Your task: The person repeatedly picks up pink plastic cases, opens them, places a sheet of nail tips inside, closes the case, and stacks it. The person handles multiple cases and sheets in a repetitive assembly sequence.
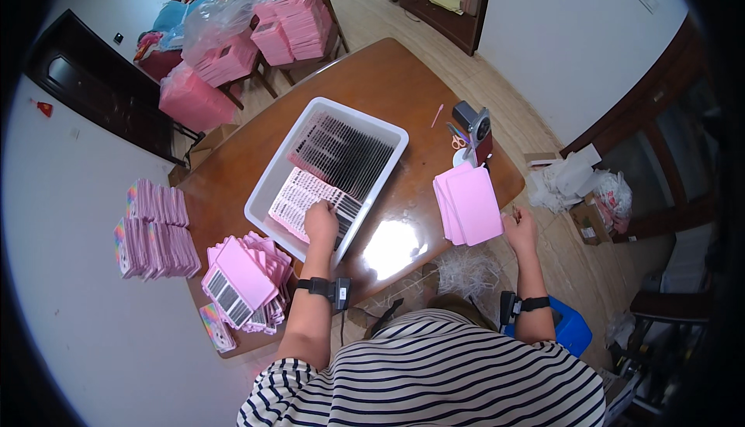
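A white plastic bin (pixel 254 200) stands on the wooden table, holding rows of dark cards (pixel 349 150) packed on edge. In its near half lie pale, pink-edged cards (pixel 300 197) with rows of small black strips that look like false lashes. My left hand (pixel 322 224) is over these cards with curled fingers; whether it grips one is hidden. At the table's right edge, several flat pink cases (pixel 474 206) lie overlapped. My right hand (pixel 520 232) is just right of them, fingers bent; something small may be between its fingertips.
Left of my left arm sits an untidy pile of pink cases (pixel 247 281). Neat stacks of colourful-fronted cases (pixel 154 246) stand at the table's left end. Scissors (pixel 458 141) and a fan-like device on a stand (pixel 478 127) are at the right. Chairs beyond hold pink stacks (pixel 300 25).
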Demonstrator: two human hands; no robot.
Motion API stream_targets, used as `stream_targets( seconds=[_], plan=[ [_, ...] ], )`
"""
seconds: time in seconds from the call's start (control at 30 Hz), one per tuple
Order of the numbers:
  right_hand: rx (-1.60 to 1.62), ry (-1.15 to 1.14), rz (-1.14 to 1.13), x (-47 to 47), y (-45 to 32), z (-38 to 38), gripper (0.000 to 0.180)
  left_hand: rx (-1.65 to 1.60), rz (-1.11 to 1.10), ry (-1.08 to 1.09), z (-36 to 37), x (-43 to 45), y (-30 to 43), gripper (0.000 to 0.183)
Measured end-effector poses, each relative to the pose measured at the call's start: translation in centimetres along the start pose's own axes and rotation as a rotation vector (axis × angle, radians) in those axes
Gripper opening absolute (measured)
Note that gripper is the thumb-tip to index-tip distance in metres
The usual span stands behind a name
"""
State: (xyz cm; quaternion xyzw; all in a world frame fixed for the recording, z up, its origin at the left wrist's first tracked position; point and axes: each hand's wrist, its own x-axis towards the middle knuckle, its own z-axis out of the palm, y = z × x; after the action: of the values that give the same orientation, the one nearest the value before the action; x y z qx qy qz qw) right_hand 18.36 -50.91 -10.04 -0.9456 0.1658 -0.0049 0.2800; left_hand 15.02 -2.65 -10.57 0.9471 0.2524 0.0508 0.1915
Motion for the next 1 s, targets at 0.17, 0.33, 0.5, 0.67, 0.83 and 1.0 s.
stream_targets(
  seconds=[0.17,0.33,0.5,0.67,0.83,1.0],
  plan=[
    [0.362,0.041,-0.213,-1.8,-6.5,-0.5,0.029,-0.177,-0.069,0.051,-3.4,0.0,-0.8,0.013],
    [0.47,-0.389,-0.513,-6.2,-17.1,3.4,0.036,-0.677,-0.129,0.122,-8.9,-0.6,-2.5,0.011],
    [0.572,-0.496,-0.747,-11.9,-27.4,5.7,0.037,-1.265,-0.137,-0.053,-12.0,-2.9,-3.7,0.008],
    [0.475,-0.537,-0.773,-16.0,-31.2,6.2,0.023,-1.37,-0.222,0.138,-12.9,-6.3,-4.3,0.022],
    [0.409,-0.437,-1.073,-20.3,-32.7,6.3,0.019,-1.226,-0.096,0.155,-14.9,-9.8,-4.6,0.086],
    [0.335,-0.503,-1.127,-23.9,-34.3,6.2,0.016,-1.289,-0.061,0.199,-17.1,-11.7,-5.2,0.1]
  ],
)
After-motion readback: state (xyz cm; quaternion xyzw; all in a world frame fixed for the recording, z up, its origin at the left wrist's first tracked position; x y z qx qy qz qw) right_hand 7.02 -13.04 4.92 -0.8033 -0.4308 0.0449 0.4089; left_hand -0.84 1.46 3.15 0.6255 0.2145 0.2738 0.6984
